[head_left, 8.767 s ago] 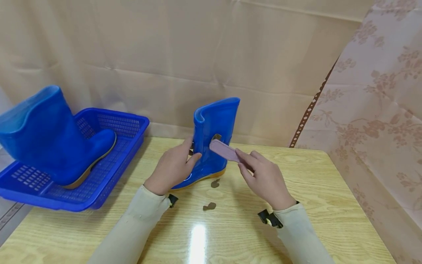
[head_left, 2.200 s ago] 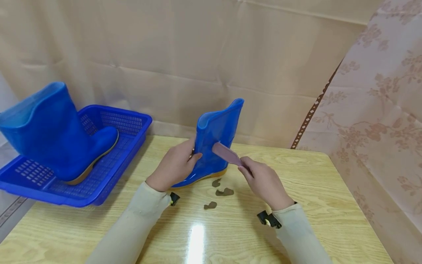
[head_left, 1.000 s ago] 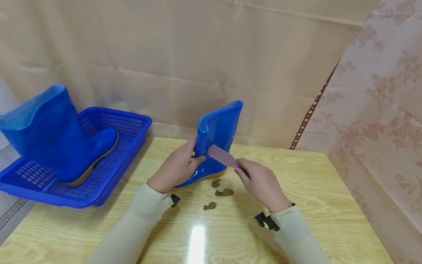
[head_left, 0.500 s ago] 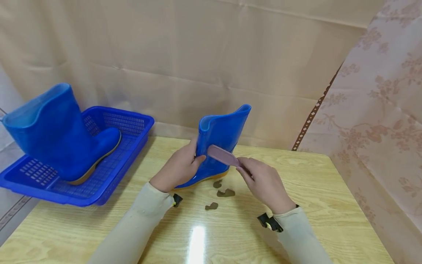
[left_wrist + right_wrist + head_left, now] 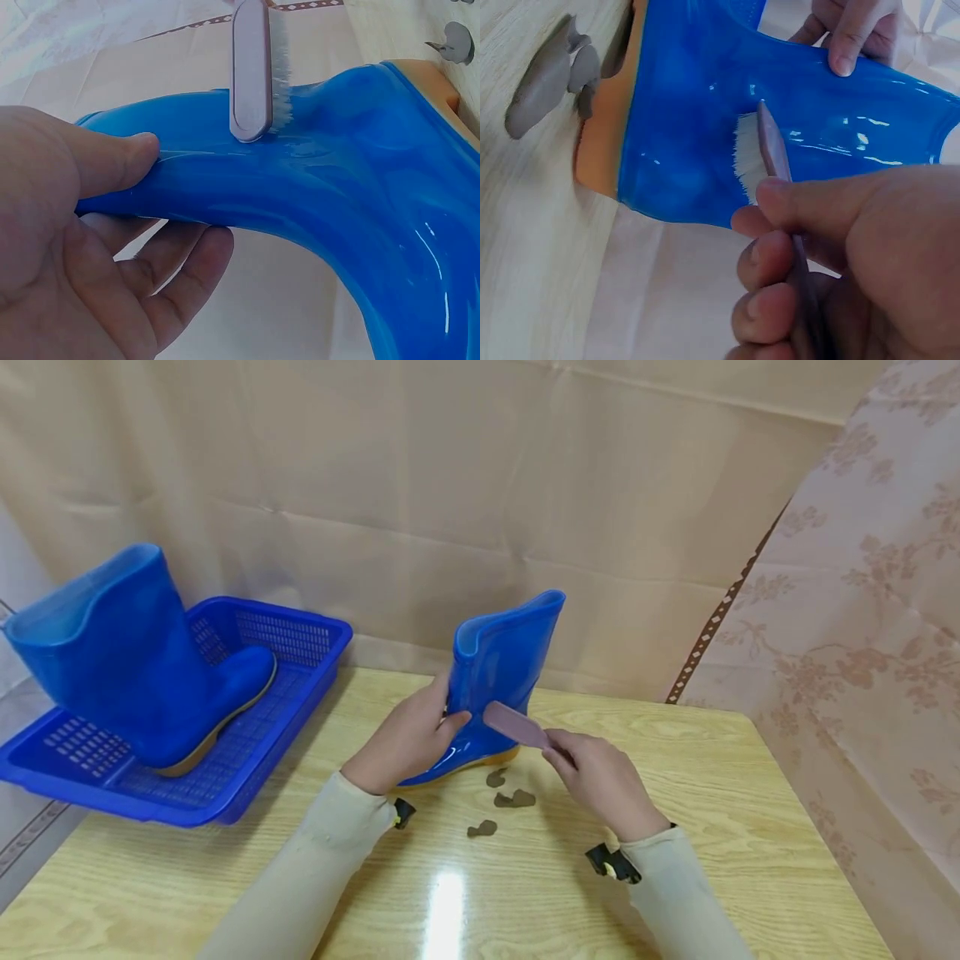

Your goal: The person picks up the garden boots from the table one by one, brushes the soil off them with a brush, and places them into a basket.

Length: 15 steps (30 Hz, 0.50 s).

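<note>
A blue rubber boot (image 5: 498, 668) with a tan sole stands on the table, its shaft leaning slightly right. My left hand (image 5: 408, 735) grips the front of the shaft, thumb on the near side and fingers round the other side in the left wrist view. In my right hand (image 5: 603, 781) is a mauve brush (image 5: 516, 725), held by its handle. White bristles (image 5: 748, 156) touch the side of the boot low on the shaft, as the right wrist view shows. Several grey-brown flat patches (image 5: 514, 798) lie on the table beside the sole.
A blue plastic basket (image 5: 300, 710) at the left holds a second blue boot (image 5: 142, 668), which leans over its rim. Behind the wood-grain table (image 5: 675, 760) hangs a beige curtain (image 5: 375, 510); a floral cloth (image 5: 862, 635) hangs at the right.
Since the oldest frame, a dark patch on the shaft has gone and another patch lies on the table. Within the last half second the brush has moved slightly down and right along the boot.
</note>
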### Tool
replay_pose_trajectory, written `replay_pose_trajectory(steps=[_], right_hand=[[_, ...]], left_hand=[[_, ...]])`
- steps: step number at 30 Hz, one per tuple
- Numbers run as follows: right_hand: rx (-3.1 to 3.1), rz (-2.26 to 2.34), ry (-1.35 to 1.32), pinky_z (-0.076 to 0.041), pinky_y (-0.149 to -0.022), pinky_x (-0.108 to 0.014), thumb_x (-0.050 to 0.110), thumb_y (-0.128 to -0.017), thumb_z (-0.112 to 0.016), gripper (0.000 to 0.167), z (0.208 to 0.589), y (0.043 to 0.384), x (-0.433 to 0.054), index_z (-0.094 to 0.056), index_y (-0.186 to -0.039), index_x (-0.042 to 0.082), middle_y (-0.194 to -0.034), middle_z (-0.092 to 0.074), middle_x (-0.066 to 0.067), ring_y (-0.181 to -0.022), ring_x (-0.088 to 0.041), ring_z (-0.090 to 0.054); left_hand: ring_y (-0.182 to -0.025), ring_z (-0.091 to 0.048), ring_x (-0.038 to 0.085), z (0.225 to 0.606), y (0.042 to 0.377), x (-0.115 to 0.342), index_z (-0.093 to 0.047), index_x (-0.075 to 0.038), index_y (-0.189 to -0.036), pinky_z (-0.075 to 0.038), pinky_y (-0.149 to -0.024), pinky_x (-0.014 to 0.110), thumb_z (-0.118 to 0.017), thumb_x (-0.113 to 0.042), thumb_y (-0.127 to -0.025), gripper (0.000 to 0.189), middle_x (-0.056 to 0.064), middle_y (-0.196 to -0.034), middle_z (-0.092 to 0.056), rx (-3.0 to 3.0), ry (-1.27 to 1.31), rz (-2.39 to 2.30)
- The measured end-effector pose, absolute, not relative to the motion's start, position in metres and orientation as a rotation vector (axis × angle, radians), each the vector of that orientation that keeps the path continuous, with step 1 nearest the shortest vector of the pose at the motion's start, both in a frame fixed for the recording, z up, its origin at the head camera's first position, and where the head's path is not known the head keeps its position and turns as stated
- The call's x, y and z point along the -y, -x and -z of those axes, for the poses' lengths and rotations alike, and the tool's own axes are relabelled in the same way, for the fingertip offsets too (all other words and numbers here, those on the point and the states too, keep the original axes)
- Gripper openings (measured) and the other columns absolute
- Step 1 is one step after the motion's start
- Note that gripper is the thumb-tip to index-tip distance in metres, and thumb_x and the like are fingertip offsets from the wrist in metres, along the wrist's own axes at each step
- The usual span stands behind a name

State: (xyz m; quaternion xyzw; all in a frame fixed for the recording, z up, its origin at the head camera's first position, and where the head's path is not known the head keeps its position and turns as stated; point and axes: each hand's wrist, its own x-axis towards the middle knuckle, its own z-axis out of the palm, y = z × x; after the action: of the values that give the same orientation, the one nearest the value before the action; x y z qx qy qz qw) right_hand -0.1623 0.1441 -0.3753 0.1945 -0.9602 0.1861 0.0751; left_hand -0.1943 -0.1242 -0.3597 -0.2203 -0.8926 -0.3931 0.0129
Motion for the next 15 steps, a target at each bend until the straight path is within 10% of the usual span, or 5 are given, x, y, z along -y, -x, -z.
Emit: replay_pose_trajectory(steps=[6, 15], right_hand=[[2.781, -0.605, -0.515, -0.029, -0.047, -0.027, 0.035, -0.104, -0.063, 0.023, 0.364, 0.154, -0.143, -0.073, -0.101, 0.013, -0.060, -0.047, 0.007, -0.049, -0.009, -0.040], [2.678, -0.697, -0.484, -0.031, -0.045, -0.027, 0.035, -0.111, -0.049, 0.031, 0.360, 0.151, -0.140, -0.066, -0.099, 0.013, -0.060, -0.045, 0.006, -0.047, -0.009, -0.039]], left_hand=[[-0.135, -0.056, 0.038, 0.360, 0.193, 0.124, -0.024, -0.010, -0.160, -0.049, -0.105, 0.056, -0.056, -0.021, -0.108, 0.061, 0.016, -0.155, -0.049, 2.778, 0.673, 1.239], [-0.133, -0.058, 0.037, 0.359, 0.192, 0.125, -0.025, -0.011, -0.159, -0.050, -0.104, 0.055, -0.056, -0.023, -0.108, 0.061, 0.016, -0.153, -0.051, 2.784, 0.663, 1.223]])
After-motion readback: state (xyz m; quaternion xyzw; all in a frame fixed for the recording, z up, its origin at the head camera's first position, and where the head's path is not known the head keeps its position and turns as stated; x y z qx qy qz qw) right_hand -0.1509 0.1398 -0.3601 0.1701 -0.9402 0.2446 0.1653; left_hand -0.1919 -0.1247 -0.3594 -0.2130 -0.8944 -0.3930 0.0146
